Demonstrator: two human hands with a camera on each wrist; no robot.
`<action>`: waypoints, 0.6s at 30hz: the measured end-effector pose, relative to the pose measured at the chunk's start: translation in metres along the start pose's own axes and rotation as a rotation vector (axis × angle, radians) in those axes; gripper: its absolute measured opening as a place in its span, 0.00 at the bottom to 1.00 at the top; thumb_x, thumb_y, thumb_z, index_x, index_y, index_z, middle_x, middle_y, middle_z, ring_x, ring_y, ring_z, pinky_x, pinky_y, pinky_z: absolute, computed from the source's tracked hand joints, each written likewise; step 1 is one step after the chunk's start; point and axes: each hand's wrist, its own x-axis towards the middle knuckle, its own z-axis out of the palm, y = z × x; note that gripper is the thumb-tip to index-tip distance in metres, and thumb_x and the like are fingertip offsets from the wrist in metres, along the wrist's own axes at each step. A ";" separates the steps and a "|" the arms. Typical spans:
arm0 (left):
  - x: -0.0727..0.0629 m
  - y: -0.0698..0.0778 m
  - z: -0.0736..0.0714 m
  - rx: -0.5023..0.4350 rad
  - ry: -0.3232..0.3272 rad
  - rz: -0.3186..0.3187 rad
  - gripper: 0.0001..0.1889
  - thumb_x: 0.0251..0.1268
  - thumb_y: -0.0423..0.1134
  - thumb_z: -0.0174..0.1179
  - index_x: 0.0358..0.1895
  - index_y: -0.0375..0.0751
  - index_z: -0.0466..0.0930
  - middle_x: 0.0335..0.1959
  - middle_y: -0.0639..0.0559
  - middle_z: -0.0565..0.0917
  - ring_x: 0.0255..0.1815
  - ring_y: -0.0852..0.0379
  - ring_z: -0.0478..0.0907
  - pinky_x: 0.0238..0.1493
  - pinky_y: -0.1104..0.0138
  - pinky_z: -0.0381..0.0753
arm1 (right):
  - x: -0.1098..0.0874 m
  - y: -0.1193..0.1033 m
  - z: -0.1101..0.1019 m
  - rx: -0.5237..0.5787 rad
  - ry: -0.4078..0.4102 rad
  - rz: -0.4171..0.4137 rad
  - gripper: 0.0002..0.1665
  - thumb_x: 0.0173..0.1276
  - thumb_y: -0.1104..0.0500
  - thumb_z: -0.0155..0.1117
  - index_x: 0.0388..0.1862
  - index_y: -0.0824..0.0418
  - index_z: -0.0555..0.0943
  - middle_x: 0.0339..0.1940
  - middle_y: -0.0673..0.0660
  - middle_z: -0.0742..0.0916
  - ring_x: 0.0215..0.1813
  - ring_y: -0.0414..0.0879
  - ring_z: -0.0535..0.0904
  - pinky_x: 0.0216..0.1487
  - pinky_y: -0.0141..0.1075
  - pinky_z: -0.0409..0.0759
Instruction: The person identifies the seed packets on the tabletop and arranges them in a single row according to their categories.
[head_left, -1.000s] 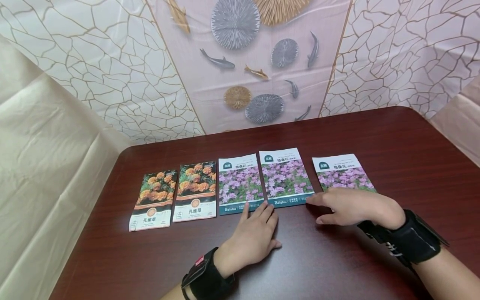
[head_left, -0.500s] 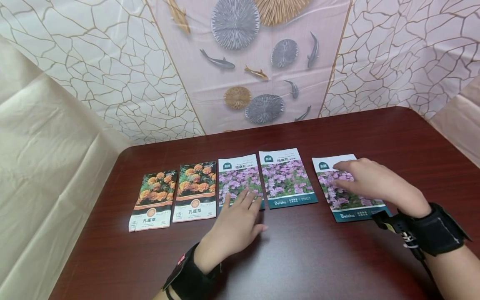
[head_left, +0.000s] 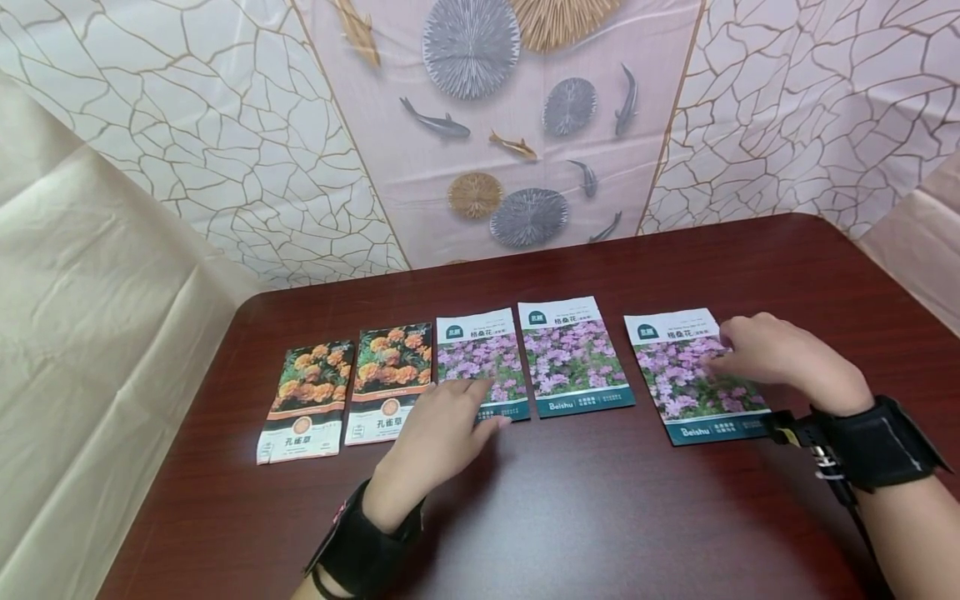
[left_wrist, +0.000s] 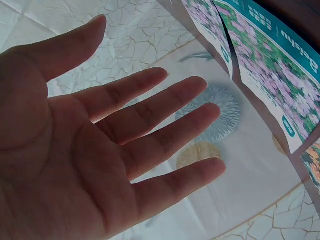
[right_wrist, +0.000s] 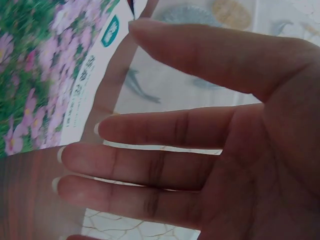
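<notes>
Several flower seed packets lie in a row. Two orange-flower packets, the outer one [head_left: 311, 404] and the inner one [head_left: 392, 360], are on the left. Beside them lie two pink-purple-flower packets, the nearer [head_left: 476, 354] partly covered by fingers and the other [head_left: 573, 358] in full view. A third pink-purple packet [head_left: 671, 383] lies apart at the right. My left hand [head_left: 438, 429] overlaps the lower parts of the inner orange packet and its purple neighbour; its fingers [left_wrist: 165, 140] are spread, holding nothing. At the right packet's right side, my right hand [head_left: 783, 358] has extended fingers [right_wrist: 150, 165].
The packets lie on a dark red-brown table [head_left: 600, 517] with rounded far corners. Behind it hangs a patterned cloth [head_left: 525, 125] with fish and round motifs; a plain beige cloth [head_left: 90, 375] borders the left. Black straps [head_left: 881, 442] circle both wrists.
My left hand has moved left from the two middle purple packets toward the inner orange one. My right hand has moved rightward and up, uncovering much of the right packet.
</notes>
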 end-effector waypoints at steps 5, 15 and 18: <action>0.000 -0.007 0.000 -0.024 0.003 -0.030 0.26 0.62 0.49 0.57 0.57 0.35 0.72 0.46 0.42 0.80 0.46 0.47 0.77 0.46 0.56 0.76 | 0.004 0.008 0.003 0.008 -0.049 0.036 0.30 0.55 0.51 0.68 0.38 0.79 0.73 0.25 0.59 0.79 0.28 0.50 0.74 0.28 0.43 0.74; -0.001 -0.015 -0.005 -0.020 0.013 -0.116 0.24 0.62 0.49 0.58 0.56 0.37 0.74 0.44 0.43 0.81 0.45 0.48 0.77 0.43 0.56 0.77 | 0.011 0.015 0.010 0.017 -0.105 0.059 0.31 0.52 0.49 0.69 0.33 0.78 0.73 0.22 0.57 0.75 0.26 0.49 0.70 0.27 0.40 0.71; -0.002 -0.018 -0.010 -0.022 0.015 -0.167 0.25 0.62 0.50 0.57 0.57 0.37 0.73 0.47 0.41 0.80 0.46 0.47 0.77 0.44 0.55 0.77 | 0.012 0.015 0.013 0.025 -0.107 0.050 0.30 0.52 0.49 0.69 0.32 0.76 0.74 0.21 0.56 0.74 0.24 0.48 0.69 0.25 0.38 0.69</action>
